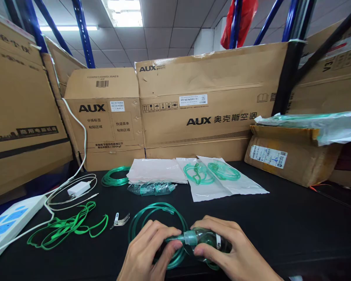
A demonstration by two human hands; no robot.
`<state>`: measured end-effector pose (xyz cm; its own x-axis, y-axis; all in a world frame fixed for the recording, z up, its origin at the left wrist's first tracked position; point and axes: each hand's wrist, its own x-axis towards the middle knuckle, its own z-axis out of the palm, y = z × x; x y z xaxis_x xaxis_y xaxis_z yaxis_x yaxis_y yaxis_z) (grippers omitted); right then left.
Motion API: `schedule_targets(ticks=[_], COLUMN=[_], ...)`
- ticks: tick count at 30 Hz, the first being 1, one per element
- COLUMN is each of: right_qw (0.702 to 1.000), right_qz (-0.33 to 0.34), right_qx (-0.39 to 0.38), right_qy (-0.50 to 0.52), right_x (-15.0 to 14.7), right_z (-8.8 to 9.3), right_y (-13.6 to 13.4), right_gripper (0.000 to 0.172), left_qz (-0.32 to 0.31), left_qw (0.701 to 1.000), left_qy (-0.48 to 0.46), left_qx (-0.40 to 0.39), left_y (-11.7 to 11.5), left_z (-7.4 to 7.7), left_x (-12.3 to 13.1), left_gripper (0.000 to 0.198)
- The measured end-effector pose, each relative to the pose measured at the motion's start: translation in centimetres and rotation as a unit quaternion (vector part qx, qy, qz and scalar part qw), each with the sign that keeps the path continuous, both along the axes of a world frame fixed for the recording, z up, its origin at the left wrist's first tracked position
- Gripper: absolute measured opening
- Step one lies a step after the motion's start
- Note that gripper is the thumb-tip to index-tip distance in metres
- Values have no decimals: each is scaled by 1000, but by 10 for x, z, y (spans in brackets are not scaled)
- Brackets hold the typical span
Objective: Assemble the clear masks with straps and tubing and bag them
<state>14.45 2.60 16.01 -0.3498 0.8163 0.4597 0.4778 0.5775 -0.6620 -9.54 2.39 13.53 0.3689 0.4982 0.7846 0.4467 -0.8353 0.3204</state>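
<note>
My right hand (234, 248) is wrapped round a clear green oxygen mask (206, 237) with a white strip on it. Between the thumb and fingers of my left hand (150, 248) is the end of a green tube, where it meets the mask's pale green connector (190, 237). How far the tube sits on the connector, I cannot tell. The rest of the green tubing (137, 216) lies coiled on the black table behind and under my hands. Green elastic straps (67, 226) lie in a tangle to the left, with a small metal clip (120, 220) beside them.
Bagged mask parts (152, 189) and a coil of green tubing (115, 176) lie behind, near white sheets (156, 169) and packed tubing sets (219, 175). A power strip (14, 222) and white cable adapter (78, 189) are left. A cardboard box (295, 156) stands right.
</note>
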Motion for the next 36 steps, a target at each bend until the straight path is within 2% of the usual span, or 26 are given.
schedule_targets(ticks=[6,12,29,36], right_qw=[999,998,998,998], right_qz=[20,16,58,59], right_qx=[-28,-35,-1,11], right_qy=[-32,-42,-36,-30], right_x=[2,1,2,2], right_z=[1,6,-2,-8], right_y=[-1,0,0,1], right_gripper=[19,22,10,16], left_qz=[7,64,65,84], left_qw=[999,998,998,995], left_qy=[36,21,22,32], left_qx=[21,16,9,34], left_y=[0,-3,-5,-3], left_z=[-4,-12,-15,-19], left_x=[0,8,10,10], left_gripper=[10,23,29,32])
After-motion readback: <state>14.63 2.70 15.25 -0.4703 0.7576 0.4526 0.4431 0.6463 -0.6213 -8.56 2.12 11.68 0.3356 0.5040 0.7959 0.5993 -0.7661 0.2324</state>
